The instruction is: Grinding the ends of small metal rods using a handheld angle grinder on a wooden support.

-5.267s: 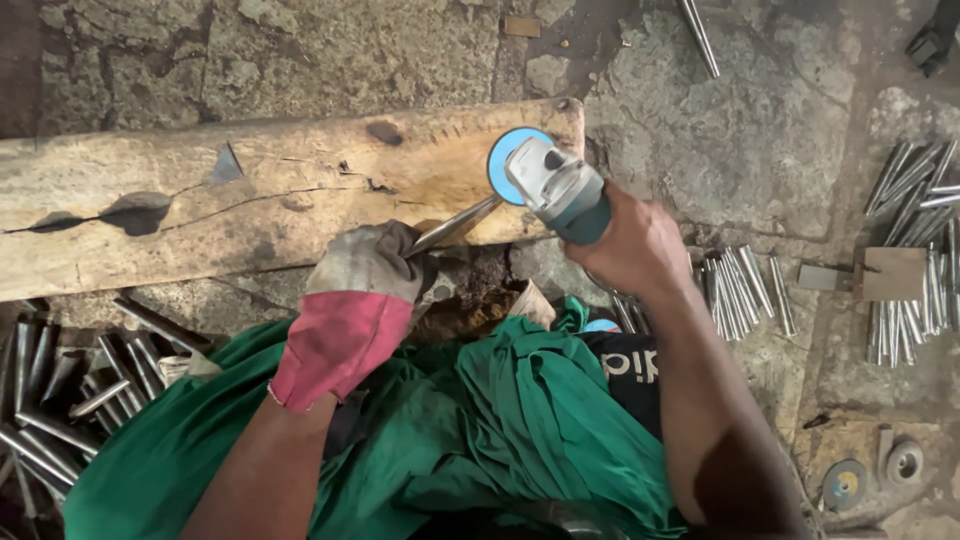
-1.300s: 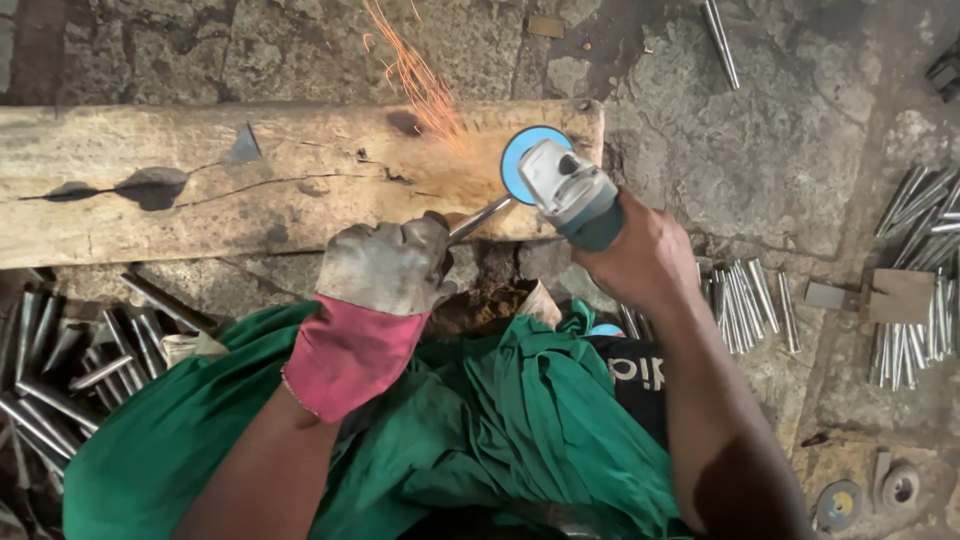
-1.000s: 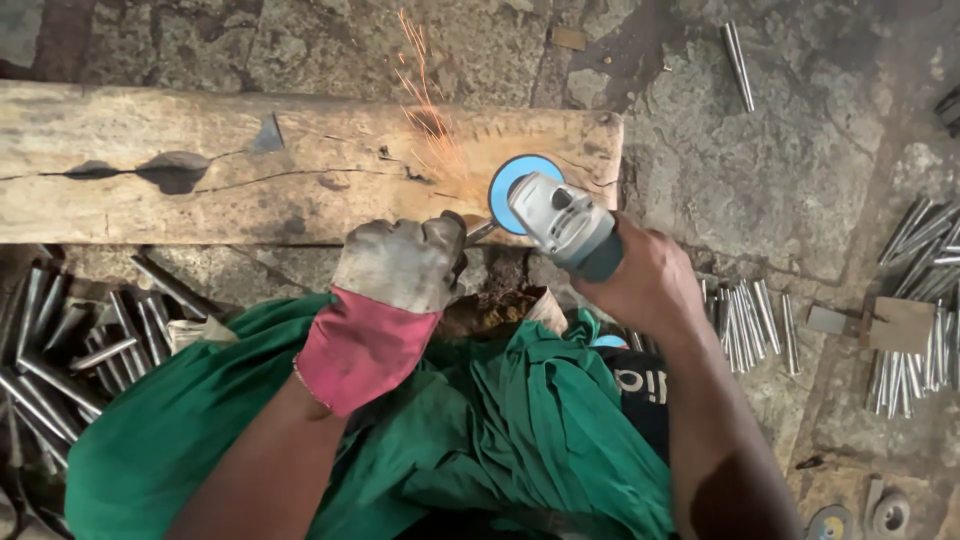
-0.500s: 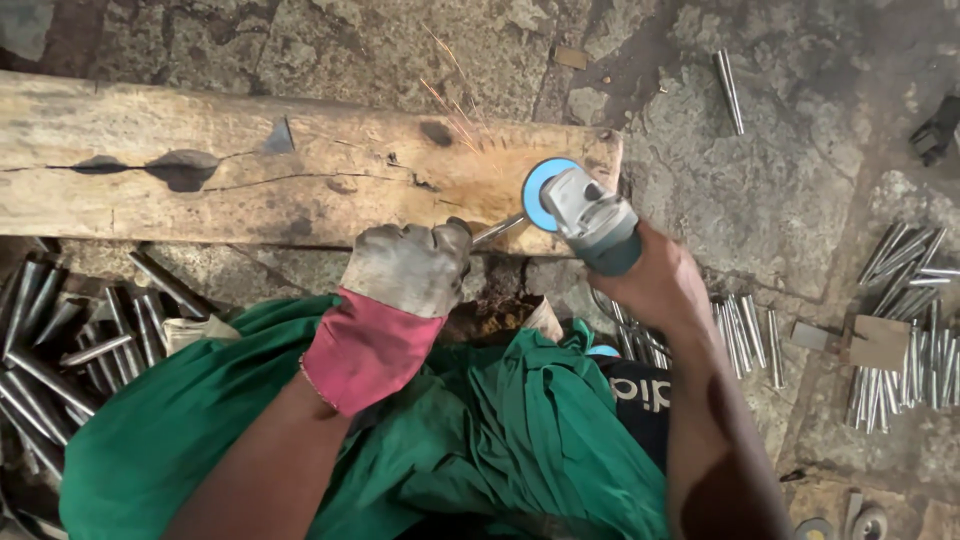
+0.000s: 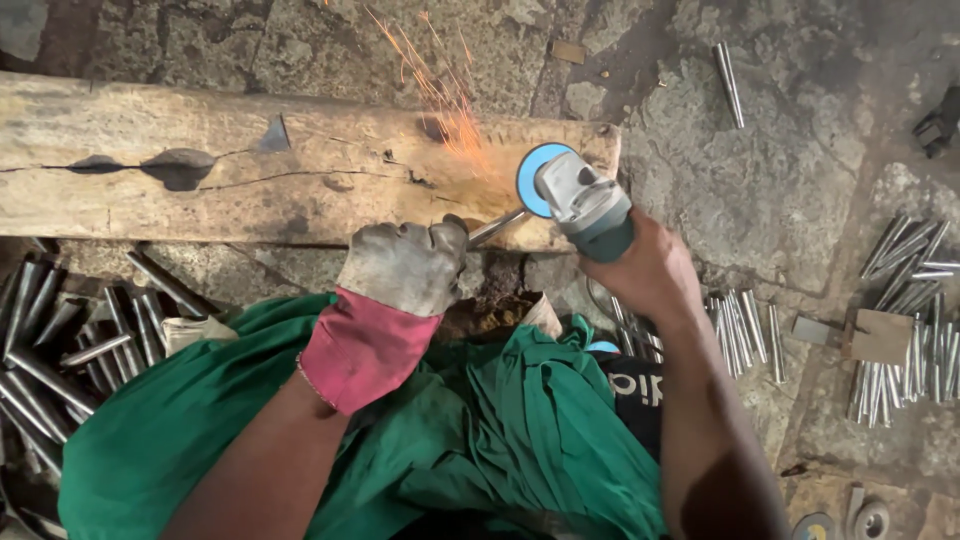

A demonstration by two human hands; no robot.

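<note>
My left hand [image 5: 405,268], in a dirty grey glove with a pink cuff, grips a thin metal rod [image 5: 495,227] whose tip rests on the wooden beam [image 5: 250,170]. My bare right hand [image 5: 640,275] holds a grey and teal angle grinder [image 5: 585,205]. Its blue disc [image 5: 530,180] meets the rod's tip. Orange sparks [image 5: 440,95] fly up and away over the beam. Green cloth [image 5: 430,440] covers my lap below both hands.
Piles of short metal rods lie at the left [image 5: 70,330], beside my right arm [image 5: 740,330] and at the far right [image 5: 915,300]. A single rod [image 5: 728,82] lies on the rough stone floor [image 5: 780,180]. Spare discs [image 5: 850,520] sit at the bottom right.
Sparks, absent half a second ago, fly again from the rod's tip. Both hands have stayed by the beam's right end; the camera view shifted slightly.
</note>
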